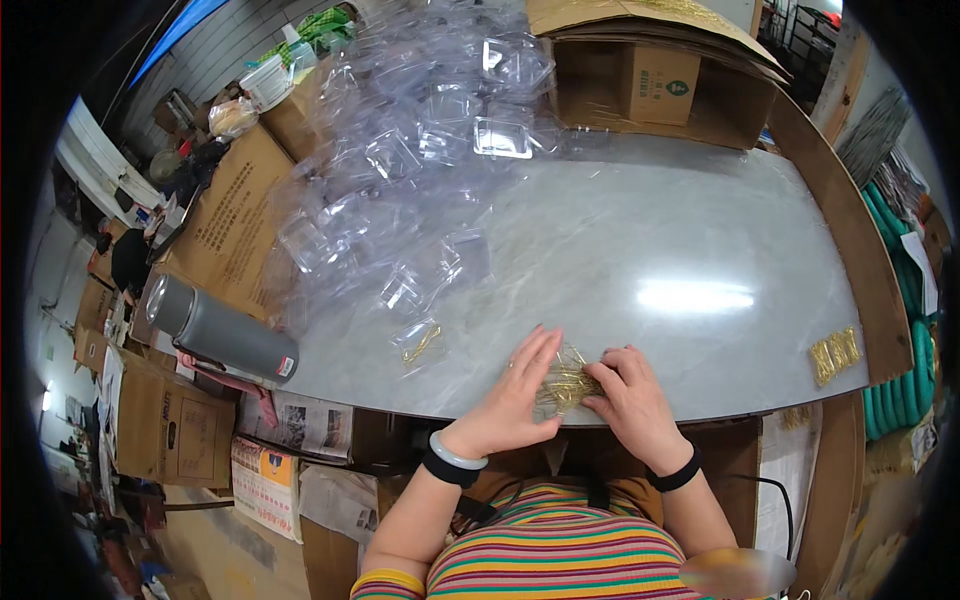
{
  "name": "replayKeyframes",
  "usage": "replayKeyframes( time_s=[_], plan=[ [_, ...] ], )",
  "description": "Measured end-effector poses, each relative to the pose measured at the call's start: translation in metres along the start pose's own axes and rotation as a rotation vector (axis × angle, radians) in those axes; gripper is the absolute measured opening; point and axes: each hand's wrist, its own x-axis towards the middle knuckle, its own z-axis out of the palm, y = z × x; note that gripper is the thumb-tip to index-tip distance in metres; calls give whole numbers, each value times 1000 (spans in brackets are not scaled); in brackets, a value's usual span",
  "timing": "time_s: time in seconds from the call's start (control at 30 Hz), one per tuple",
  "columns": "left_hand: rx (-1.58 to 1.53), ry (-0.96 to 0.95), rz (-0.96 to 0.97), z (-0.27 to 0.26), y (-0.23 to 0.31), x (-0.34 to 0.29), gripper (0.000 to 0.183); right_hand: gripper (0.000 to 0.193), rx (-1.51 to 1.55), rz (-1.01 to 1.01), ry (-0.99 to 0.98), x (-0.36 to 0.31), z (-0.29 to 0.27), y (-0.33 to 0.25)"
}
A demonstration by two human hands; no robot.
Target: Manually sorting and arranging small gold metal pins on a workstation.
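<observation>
Thin gold-coloured metal pins (pixel 565 382) are glinting in a loose bundle on a polished, marble-patterned grey tabletop (pixel 650 250) that is reflecting light. Clear glossy plastic clamshell boxes (pixel 420 150) are shining in a heap. Matt brown cardboard boxes (pixel 650 85) and a smooth grey flask (pixel 225 332) are sitting nearby.

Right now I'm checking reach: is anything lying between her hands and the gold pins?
Nothing visible. The left hand and right hand already rest on the pile of gold pins at the table's near edge.
</observation>
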Motion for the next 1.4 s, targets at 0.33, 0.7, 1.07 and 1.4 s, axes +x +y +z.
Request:
replayKeyframes(
  time_s=[0.33, 0.7, 1.07, 1.4],
  plan=[
    [110, 34, -174, -5, 8, -4, 63, 63, -7, -163, -19, 15, 4, -14],
    [215, 139, -143, -3, 15, -8, 61, 50, 0, -168, 46, 15, -4, -6],
    [187, 33, -112, 10, 22, -2, 72, 46, 405, 37, 138, -5, -10, -1],
    [274, -128, 48, 30, 5, 20, 66, 78, 469, 102, 145, -6, 2, -19]
  ],
)
